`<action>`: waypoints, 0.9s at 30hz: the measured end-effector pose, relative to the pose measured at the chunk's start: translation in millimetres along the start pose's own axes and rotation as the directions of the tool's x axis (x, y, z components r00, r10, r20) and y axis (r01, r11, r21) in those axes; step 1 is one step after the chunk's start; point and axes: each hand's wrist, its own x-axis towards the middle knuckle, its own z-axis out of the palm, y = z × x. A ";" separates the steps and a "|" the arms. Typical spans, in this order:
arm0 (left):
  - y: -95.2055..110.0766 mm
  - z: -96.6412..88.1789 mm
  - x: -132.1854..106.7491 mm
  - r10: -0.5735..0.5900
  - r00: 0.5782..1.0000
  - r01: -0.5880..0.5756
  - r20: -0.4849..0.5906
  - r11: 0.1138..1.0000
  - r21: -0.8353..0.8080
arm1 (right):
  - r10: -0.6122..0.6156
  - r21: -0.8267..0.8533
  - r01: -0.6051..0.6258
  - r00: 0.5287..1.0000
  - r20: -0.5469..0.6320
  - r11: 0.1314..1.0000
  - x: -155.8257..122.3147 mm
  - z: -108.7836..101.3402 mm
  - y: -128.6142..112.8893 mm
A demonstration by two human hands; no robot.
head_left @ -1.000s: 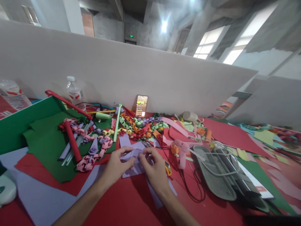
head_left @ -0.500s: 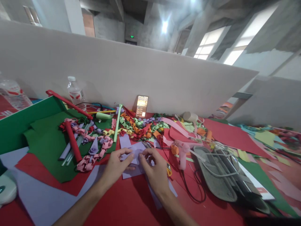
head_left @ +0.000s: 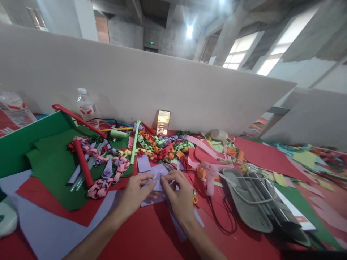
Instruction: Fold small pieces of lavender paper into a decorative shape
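A small piece of purple paper is held up between my two hands at the middle of the table. My left hand pinches its left side between thumb and fingers. On the opposite side my right hand grips the paper with thumb and forefinger, the other fingers curled. Beneath them lie more purple sheets, partly hidden by the hands. Behind my right hand, scissors show only in part, with a yellow handle beside my wrist.
To the right are a pink glue gun with its cord and a grey pouch. Colourful paper chains spread behind the hands. A phone leans on the white partition. Leftward lie green sheets, a red paper tube and a bottle.
The small purple paper now stands up more visibly between my fingertips. My hands have barely shifted, and the things around them stay where they were.
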 end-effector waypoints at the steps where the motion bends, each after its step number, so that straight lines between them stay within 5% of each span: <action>1: 1.2 -0.1 0.0 -0.003 1.000 0.003 -0.013 1.000 -0.002 | -0.021 -0.015 0.021 1.000 0.017 1.000 -0.1 -0.3 -0.5; 9: 0.4 -7.8 2.3 0.045 0.986 -0.035 -0.160 0.997 0.066 | -0.224 -0.141 0.235 0.970 0.091 0.962 -0.7 -4.1 3.1; 15: 2.5 -8.4 1.5 0.132 0.967 -0.100 -0.216 0.983 0.156 | -0.232 -0.116 0.239 0.970 0.074 0.964 -4.1 -1.4 2.9; 20: 2.6 -5.2 1.7 0.096 0.983 -0.104 -0.157 0.994 -0.043 | -0.331 -0.135 0.336 0.942 0.061 0.932 -2.8 -2.0 1.7; 27: 1.4 -6.8 1.8 -0.004 0.989 -0.023 -0.151 0.985 -0.172 | -0.531 -0.283 0.560 0.828 0.180 0.778 2.3 -10.4 7.1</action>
